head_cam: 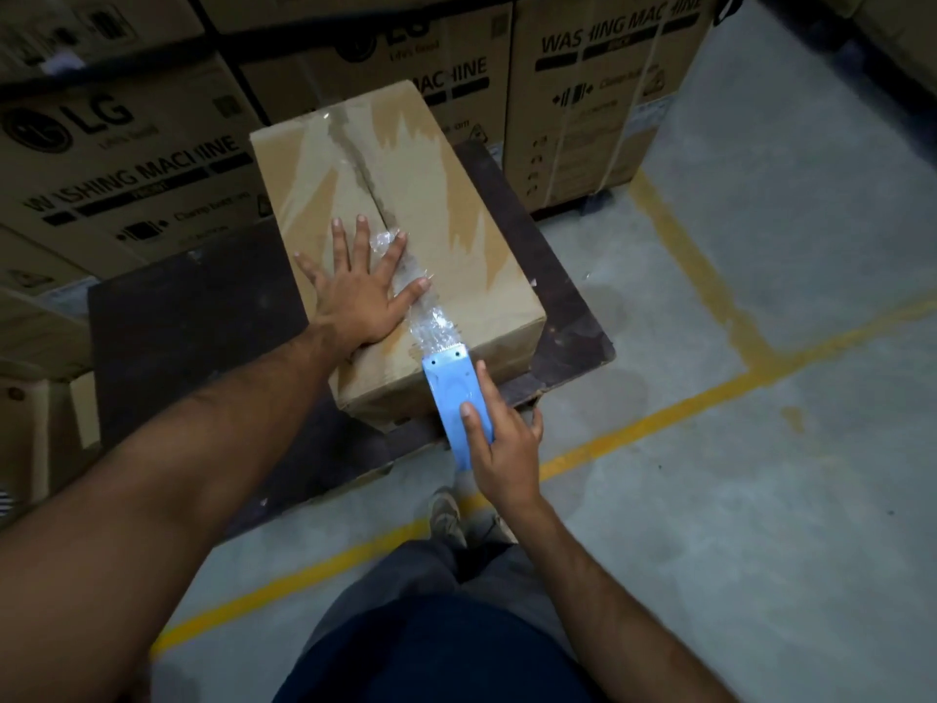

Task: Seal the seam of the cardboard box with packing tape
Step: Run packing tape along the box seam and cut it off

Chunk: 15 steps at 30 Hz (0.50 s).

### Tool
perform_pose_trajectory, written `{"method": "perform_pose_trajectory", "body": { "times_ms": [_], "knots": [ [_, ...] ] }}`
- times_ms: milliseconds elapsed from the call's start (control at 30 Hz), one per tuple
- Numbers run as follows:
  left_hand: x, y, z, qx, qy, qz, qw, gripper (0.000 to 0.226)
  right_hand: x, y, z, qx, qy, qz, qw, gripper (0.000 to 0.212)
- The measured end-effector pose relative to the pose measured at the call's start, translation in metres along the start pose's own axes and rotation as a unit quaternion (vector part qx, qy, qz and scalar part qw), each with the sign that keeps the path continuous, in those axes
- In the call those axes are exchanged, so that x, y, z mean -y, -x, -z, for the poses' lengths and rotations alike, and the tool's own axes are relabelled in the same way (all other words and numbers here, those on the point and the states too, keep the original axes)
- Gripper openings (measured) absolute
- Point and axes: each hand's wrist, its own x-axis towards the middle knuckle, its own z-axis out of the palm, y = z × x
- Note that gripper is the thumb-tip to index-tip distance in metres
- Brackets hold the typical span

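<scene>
Box (405, 205) seam, tape (431, 322) at near edge.

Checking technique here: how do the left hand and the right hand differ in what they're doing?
The left hand lies flat with fingers spread on the cardboard box, pressing the clear tape; the right hand is curled around the blue tape dispenser. The left hand is over the box top, the right hand off its near edge. Both are bare.

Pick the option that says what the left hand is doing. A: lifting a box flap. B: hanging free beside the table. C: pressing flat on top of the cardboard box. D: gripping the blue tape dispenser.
C: the left hand lies spread, palm down, on the cardboard box, while the right hand holds the blue tape dispenser.
</scene>
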Motion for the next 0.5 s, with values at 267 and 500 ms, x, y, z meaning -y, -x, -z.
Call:
{"method": "perform_pose_trajectory", "body": {
  "times_ms": [267, 500],
  "knots": [
    [-0.0003, -0.0010, 0.0003, -0.003, -0.003, -0.006, 1.000, 0.090, 0.0036, 0.0011, 0.0016, 0.023, -0.022, -0.019, 0.999, 0.059],
    [0.0003, -0.0020, -0.0007, -0.005, -0.005, -0.006, 1.000, 0.091, 0.0103, 0.0026, 0.0041, 0.040, -0.044, -0.052, 0.997, 0.055]
  ]
}}
